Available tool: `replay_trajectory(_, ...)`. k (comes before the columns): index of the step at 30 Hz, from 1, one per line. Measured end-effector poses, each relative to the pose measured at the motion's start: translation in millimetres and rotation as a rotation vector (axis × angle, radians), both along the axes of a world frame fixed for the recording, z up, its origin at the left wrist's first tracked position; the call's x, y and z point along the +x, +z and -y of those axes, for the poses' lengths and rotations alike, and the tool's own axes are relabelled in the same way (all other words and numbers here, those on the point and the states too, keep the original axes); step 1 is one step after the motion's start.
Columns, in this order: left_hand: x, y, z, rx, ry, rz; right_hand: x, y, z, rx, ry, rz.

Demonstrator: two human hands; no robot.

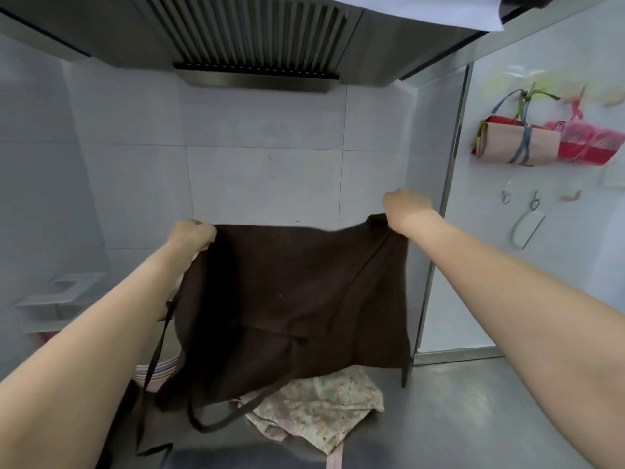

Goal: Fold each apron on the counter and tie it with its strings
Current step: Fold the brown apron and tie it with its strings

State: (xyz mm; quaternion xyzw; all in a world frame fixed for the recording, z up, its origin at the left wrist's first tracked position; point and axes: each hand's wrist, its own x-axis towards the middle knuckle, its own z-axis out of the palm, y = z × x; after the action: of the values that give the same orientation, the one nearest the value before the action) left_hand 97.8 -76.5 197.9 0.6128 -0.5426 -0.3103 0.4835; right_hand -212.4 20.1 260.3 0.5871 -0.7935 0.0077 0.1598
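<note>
— What did the hands have?

— Each fist was curled tight on a top corner of the brown apron (pixel 294 299). The left hand (pixel 192 235) pinched the corner at about nine o'clock from the frame's centre; the right hand (pixel 406 208) gripped the other at about two o'clock, a little higher. No fingers were spread; both closed fully round the cloth.

— And the apron itself?

— It hung stretched between them, in the air above the counter (pixel 473 411), its top edge nearly level. A strap (pixel 157 346) dropped from the left corner, and another looped below the hem at six o'clock.

— Anything under it?

— A floral apron (pixel 318 404) lay crumpled on the counter, at six o'clock from the brown one, partly covered by it. A striped cloth (pixel 159 370) showed at eight o'clock, mostly hidden.

— Farther out?

— A hood (pixel 257 38) at twelve o'clock, and at two o'clock folded bundles (pixel 541 143) hanging from hooks on the wall.
</note>
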Motion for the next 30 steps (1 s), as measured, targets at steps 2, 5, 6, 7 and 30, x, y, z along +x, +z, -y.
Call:
replay_trajectory(2,3.0,6.0,-6.5,0.025,-0.039,-0.087,-0.1,2.5,-1.2,-0.077,-0.054,-0.083)
replay_trajectory(5,5.3,5.9,-8.4,0.021,-0.116,0.017,-0.7,4.8,2.1,-0.070,-0.087,-0.062)
replay_trajectory(6,8.9,4.6,-8.7,-0.008,-0.101,0.224,0.9,4.4,3.8,-0.067,-0.080,-0.011)
replay_trajectory(7,13.0,2.1,-9.4,-0.038,-0.074,0.461,2.4,3.2,4.2,-0.071,-0.061,0.058)
replay_trajectory(30,-58.2,-25.0,-38.7,0.294,-0.626,0.262,74.5,42.6,26.1,-0.438,0.374,0.519)
